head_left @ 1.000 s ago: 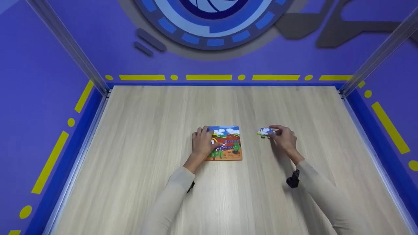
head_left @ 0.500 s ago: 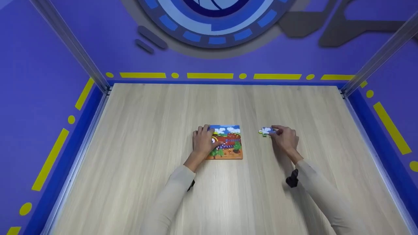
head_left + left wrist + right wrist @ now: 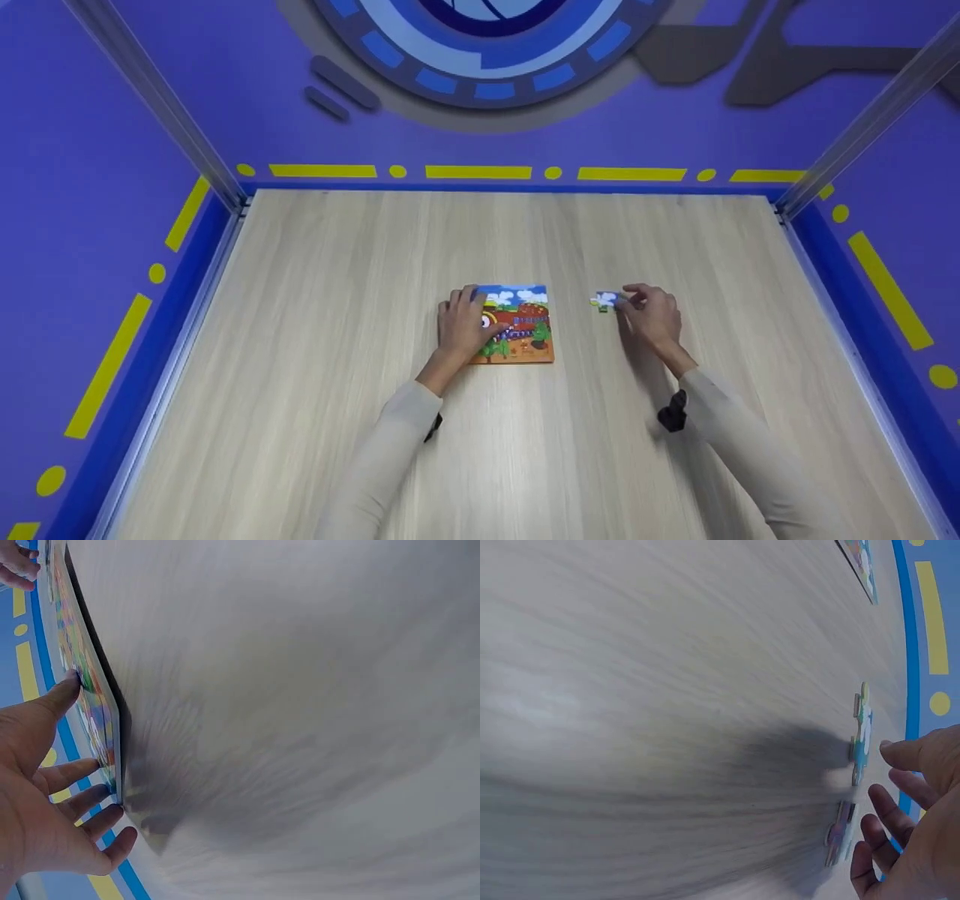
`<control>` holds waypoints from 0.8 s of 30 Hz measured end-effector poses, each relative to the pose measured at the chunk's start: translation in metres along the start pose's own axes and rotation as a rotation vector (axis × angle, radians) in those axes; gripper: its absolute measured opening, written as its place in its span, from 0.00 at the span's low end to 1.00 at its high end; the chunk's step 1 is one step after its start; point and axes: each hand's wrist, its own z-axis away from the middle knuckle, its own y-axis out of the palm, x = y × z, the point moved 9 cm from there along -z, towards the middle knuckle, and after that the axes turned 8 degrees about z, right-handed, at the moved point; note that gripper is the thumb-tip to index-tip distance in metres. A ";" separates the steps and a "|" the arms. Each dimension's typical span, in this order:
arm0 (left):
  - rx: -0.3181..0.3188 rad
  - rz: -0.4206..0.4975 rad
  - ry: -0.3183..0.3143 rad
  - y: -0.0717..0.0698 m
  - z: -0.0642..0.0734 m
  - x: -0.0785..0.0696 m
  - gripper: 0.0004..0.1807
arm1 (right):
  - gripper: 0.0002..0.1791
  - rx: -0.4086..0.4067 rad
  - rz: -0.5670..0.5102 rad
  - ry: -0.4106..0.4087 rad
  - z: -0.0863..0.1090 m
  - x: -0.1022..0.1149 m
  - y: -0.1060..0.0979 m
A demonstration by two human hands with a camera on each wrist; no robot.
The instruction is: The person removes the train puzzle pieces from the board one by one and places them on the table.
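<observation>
Found no clear displacement since earlier frame. Noted puzzle (image 3: 521, 334) midway between bench (image 3: 337, 300) side edges, under left hand (image 3: 460, 322) with relaxed fingers; 2 loose pieces (image 3: 865, 727) nearer right edge, beside right hand (image 3: 655, 319), fingers released. Judged visible face complete, pieces unplaced.

Wood-grain tabletop (image 3: 337, 262) logged smooth, sheen caught at 6 o'clock; metal-looking posts (image 3: 150, 97) noted at 10 and 2; picture puzzle (image 3: 525, 349) printed, smooth; cloth sleeves (image 3: 390, 442) marked matt.

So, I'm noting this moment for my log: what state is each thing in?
Puzzle: picture up, partly covered.
Cloud piece: loose, apart from puzzle.
Second piece: loose, near cloud piece.
Left hand: spread, touching puzzle.
Right hand: fingers loosely bent, by the pieces.
</observation>
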 end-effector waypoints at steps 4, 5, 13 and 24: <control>-0.006 0.024 0.026 -0.003 0.000 0.003 0.38 | 0.16 0.021 -0.035 -0.023 0.000 0.009 0.002; -0.011 0.031 0.031 -0.004 0.000 0.005 0.37 | 0.15 0.028 -0.044 -0.031 0.000 0.012 0.004; -0.031 0.079 -0.001 -0.019 0.003 0.020 0.38 | 0.13 0.028 -0.088 -0.154 0.001 0.042 0.014; -0.019 0.073 -0.004 -0.017 0.001 0.032 0.48 | 0.12 0.116 -0.194 -0.196 0.004 0.089 0.050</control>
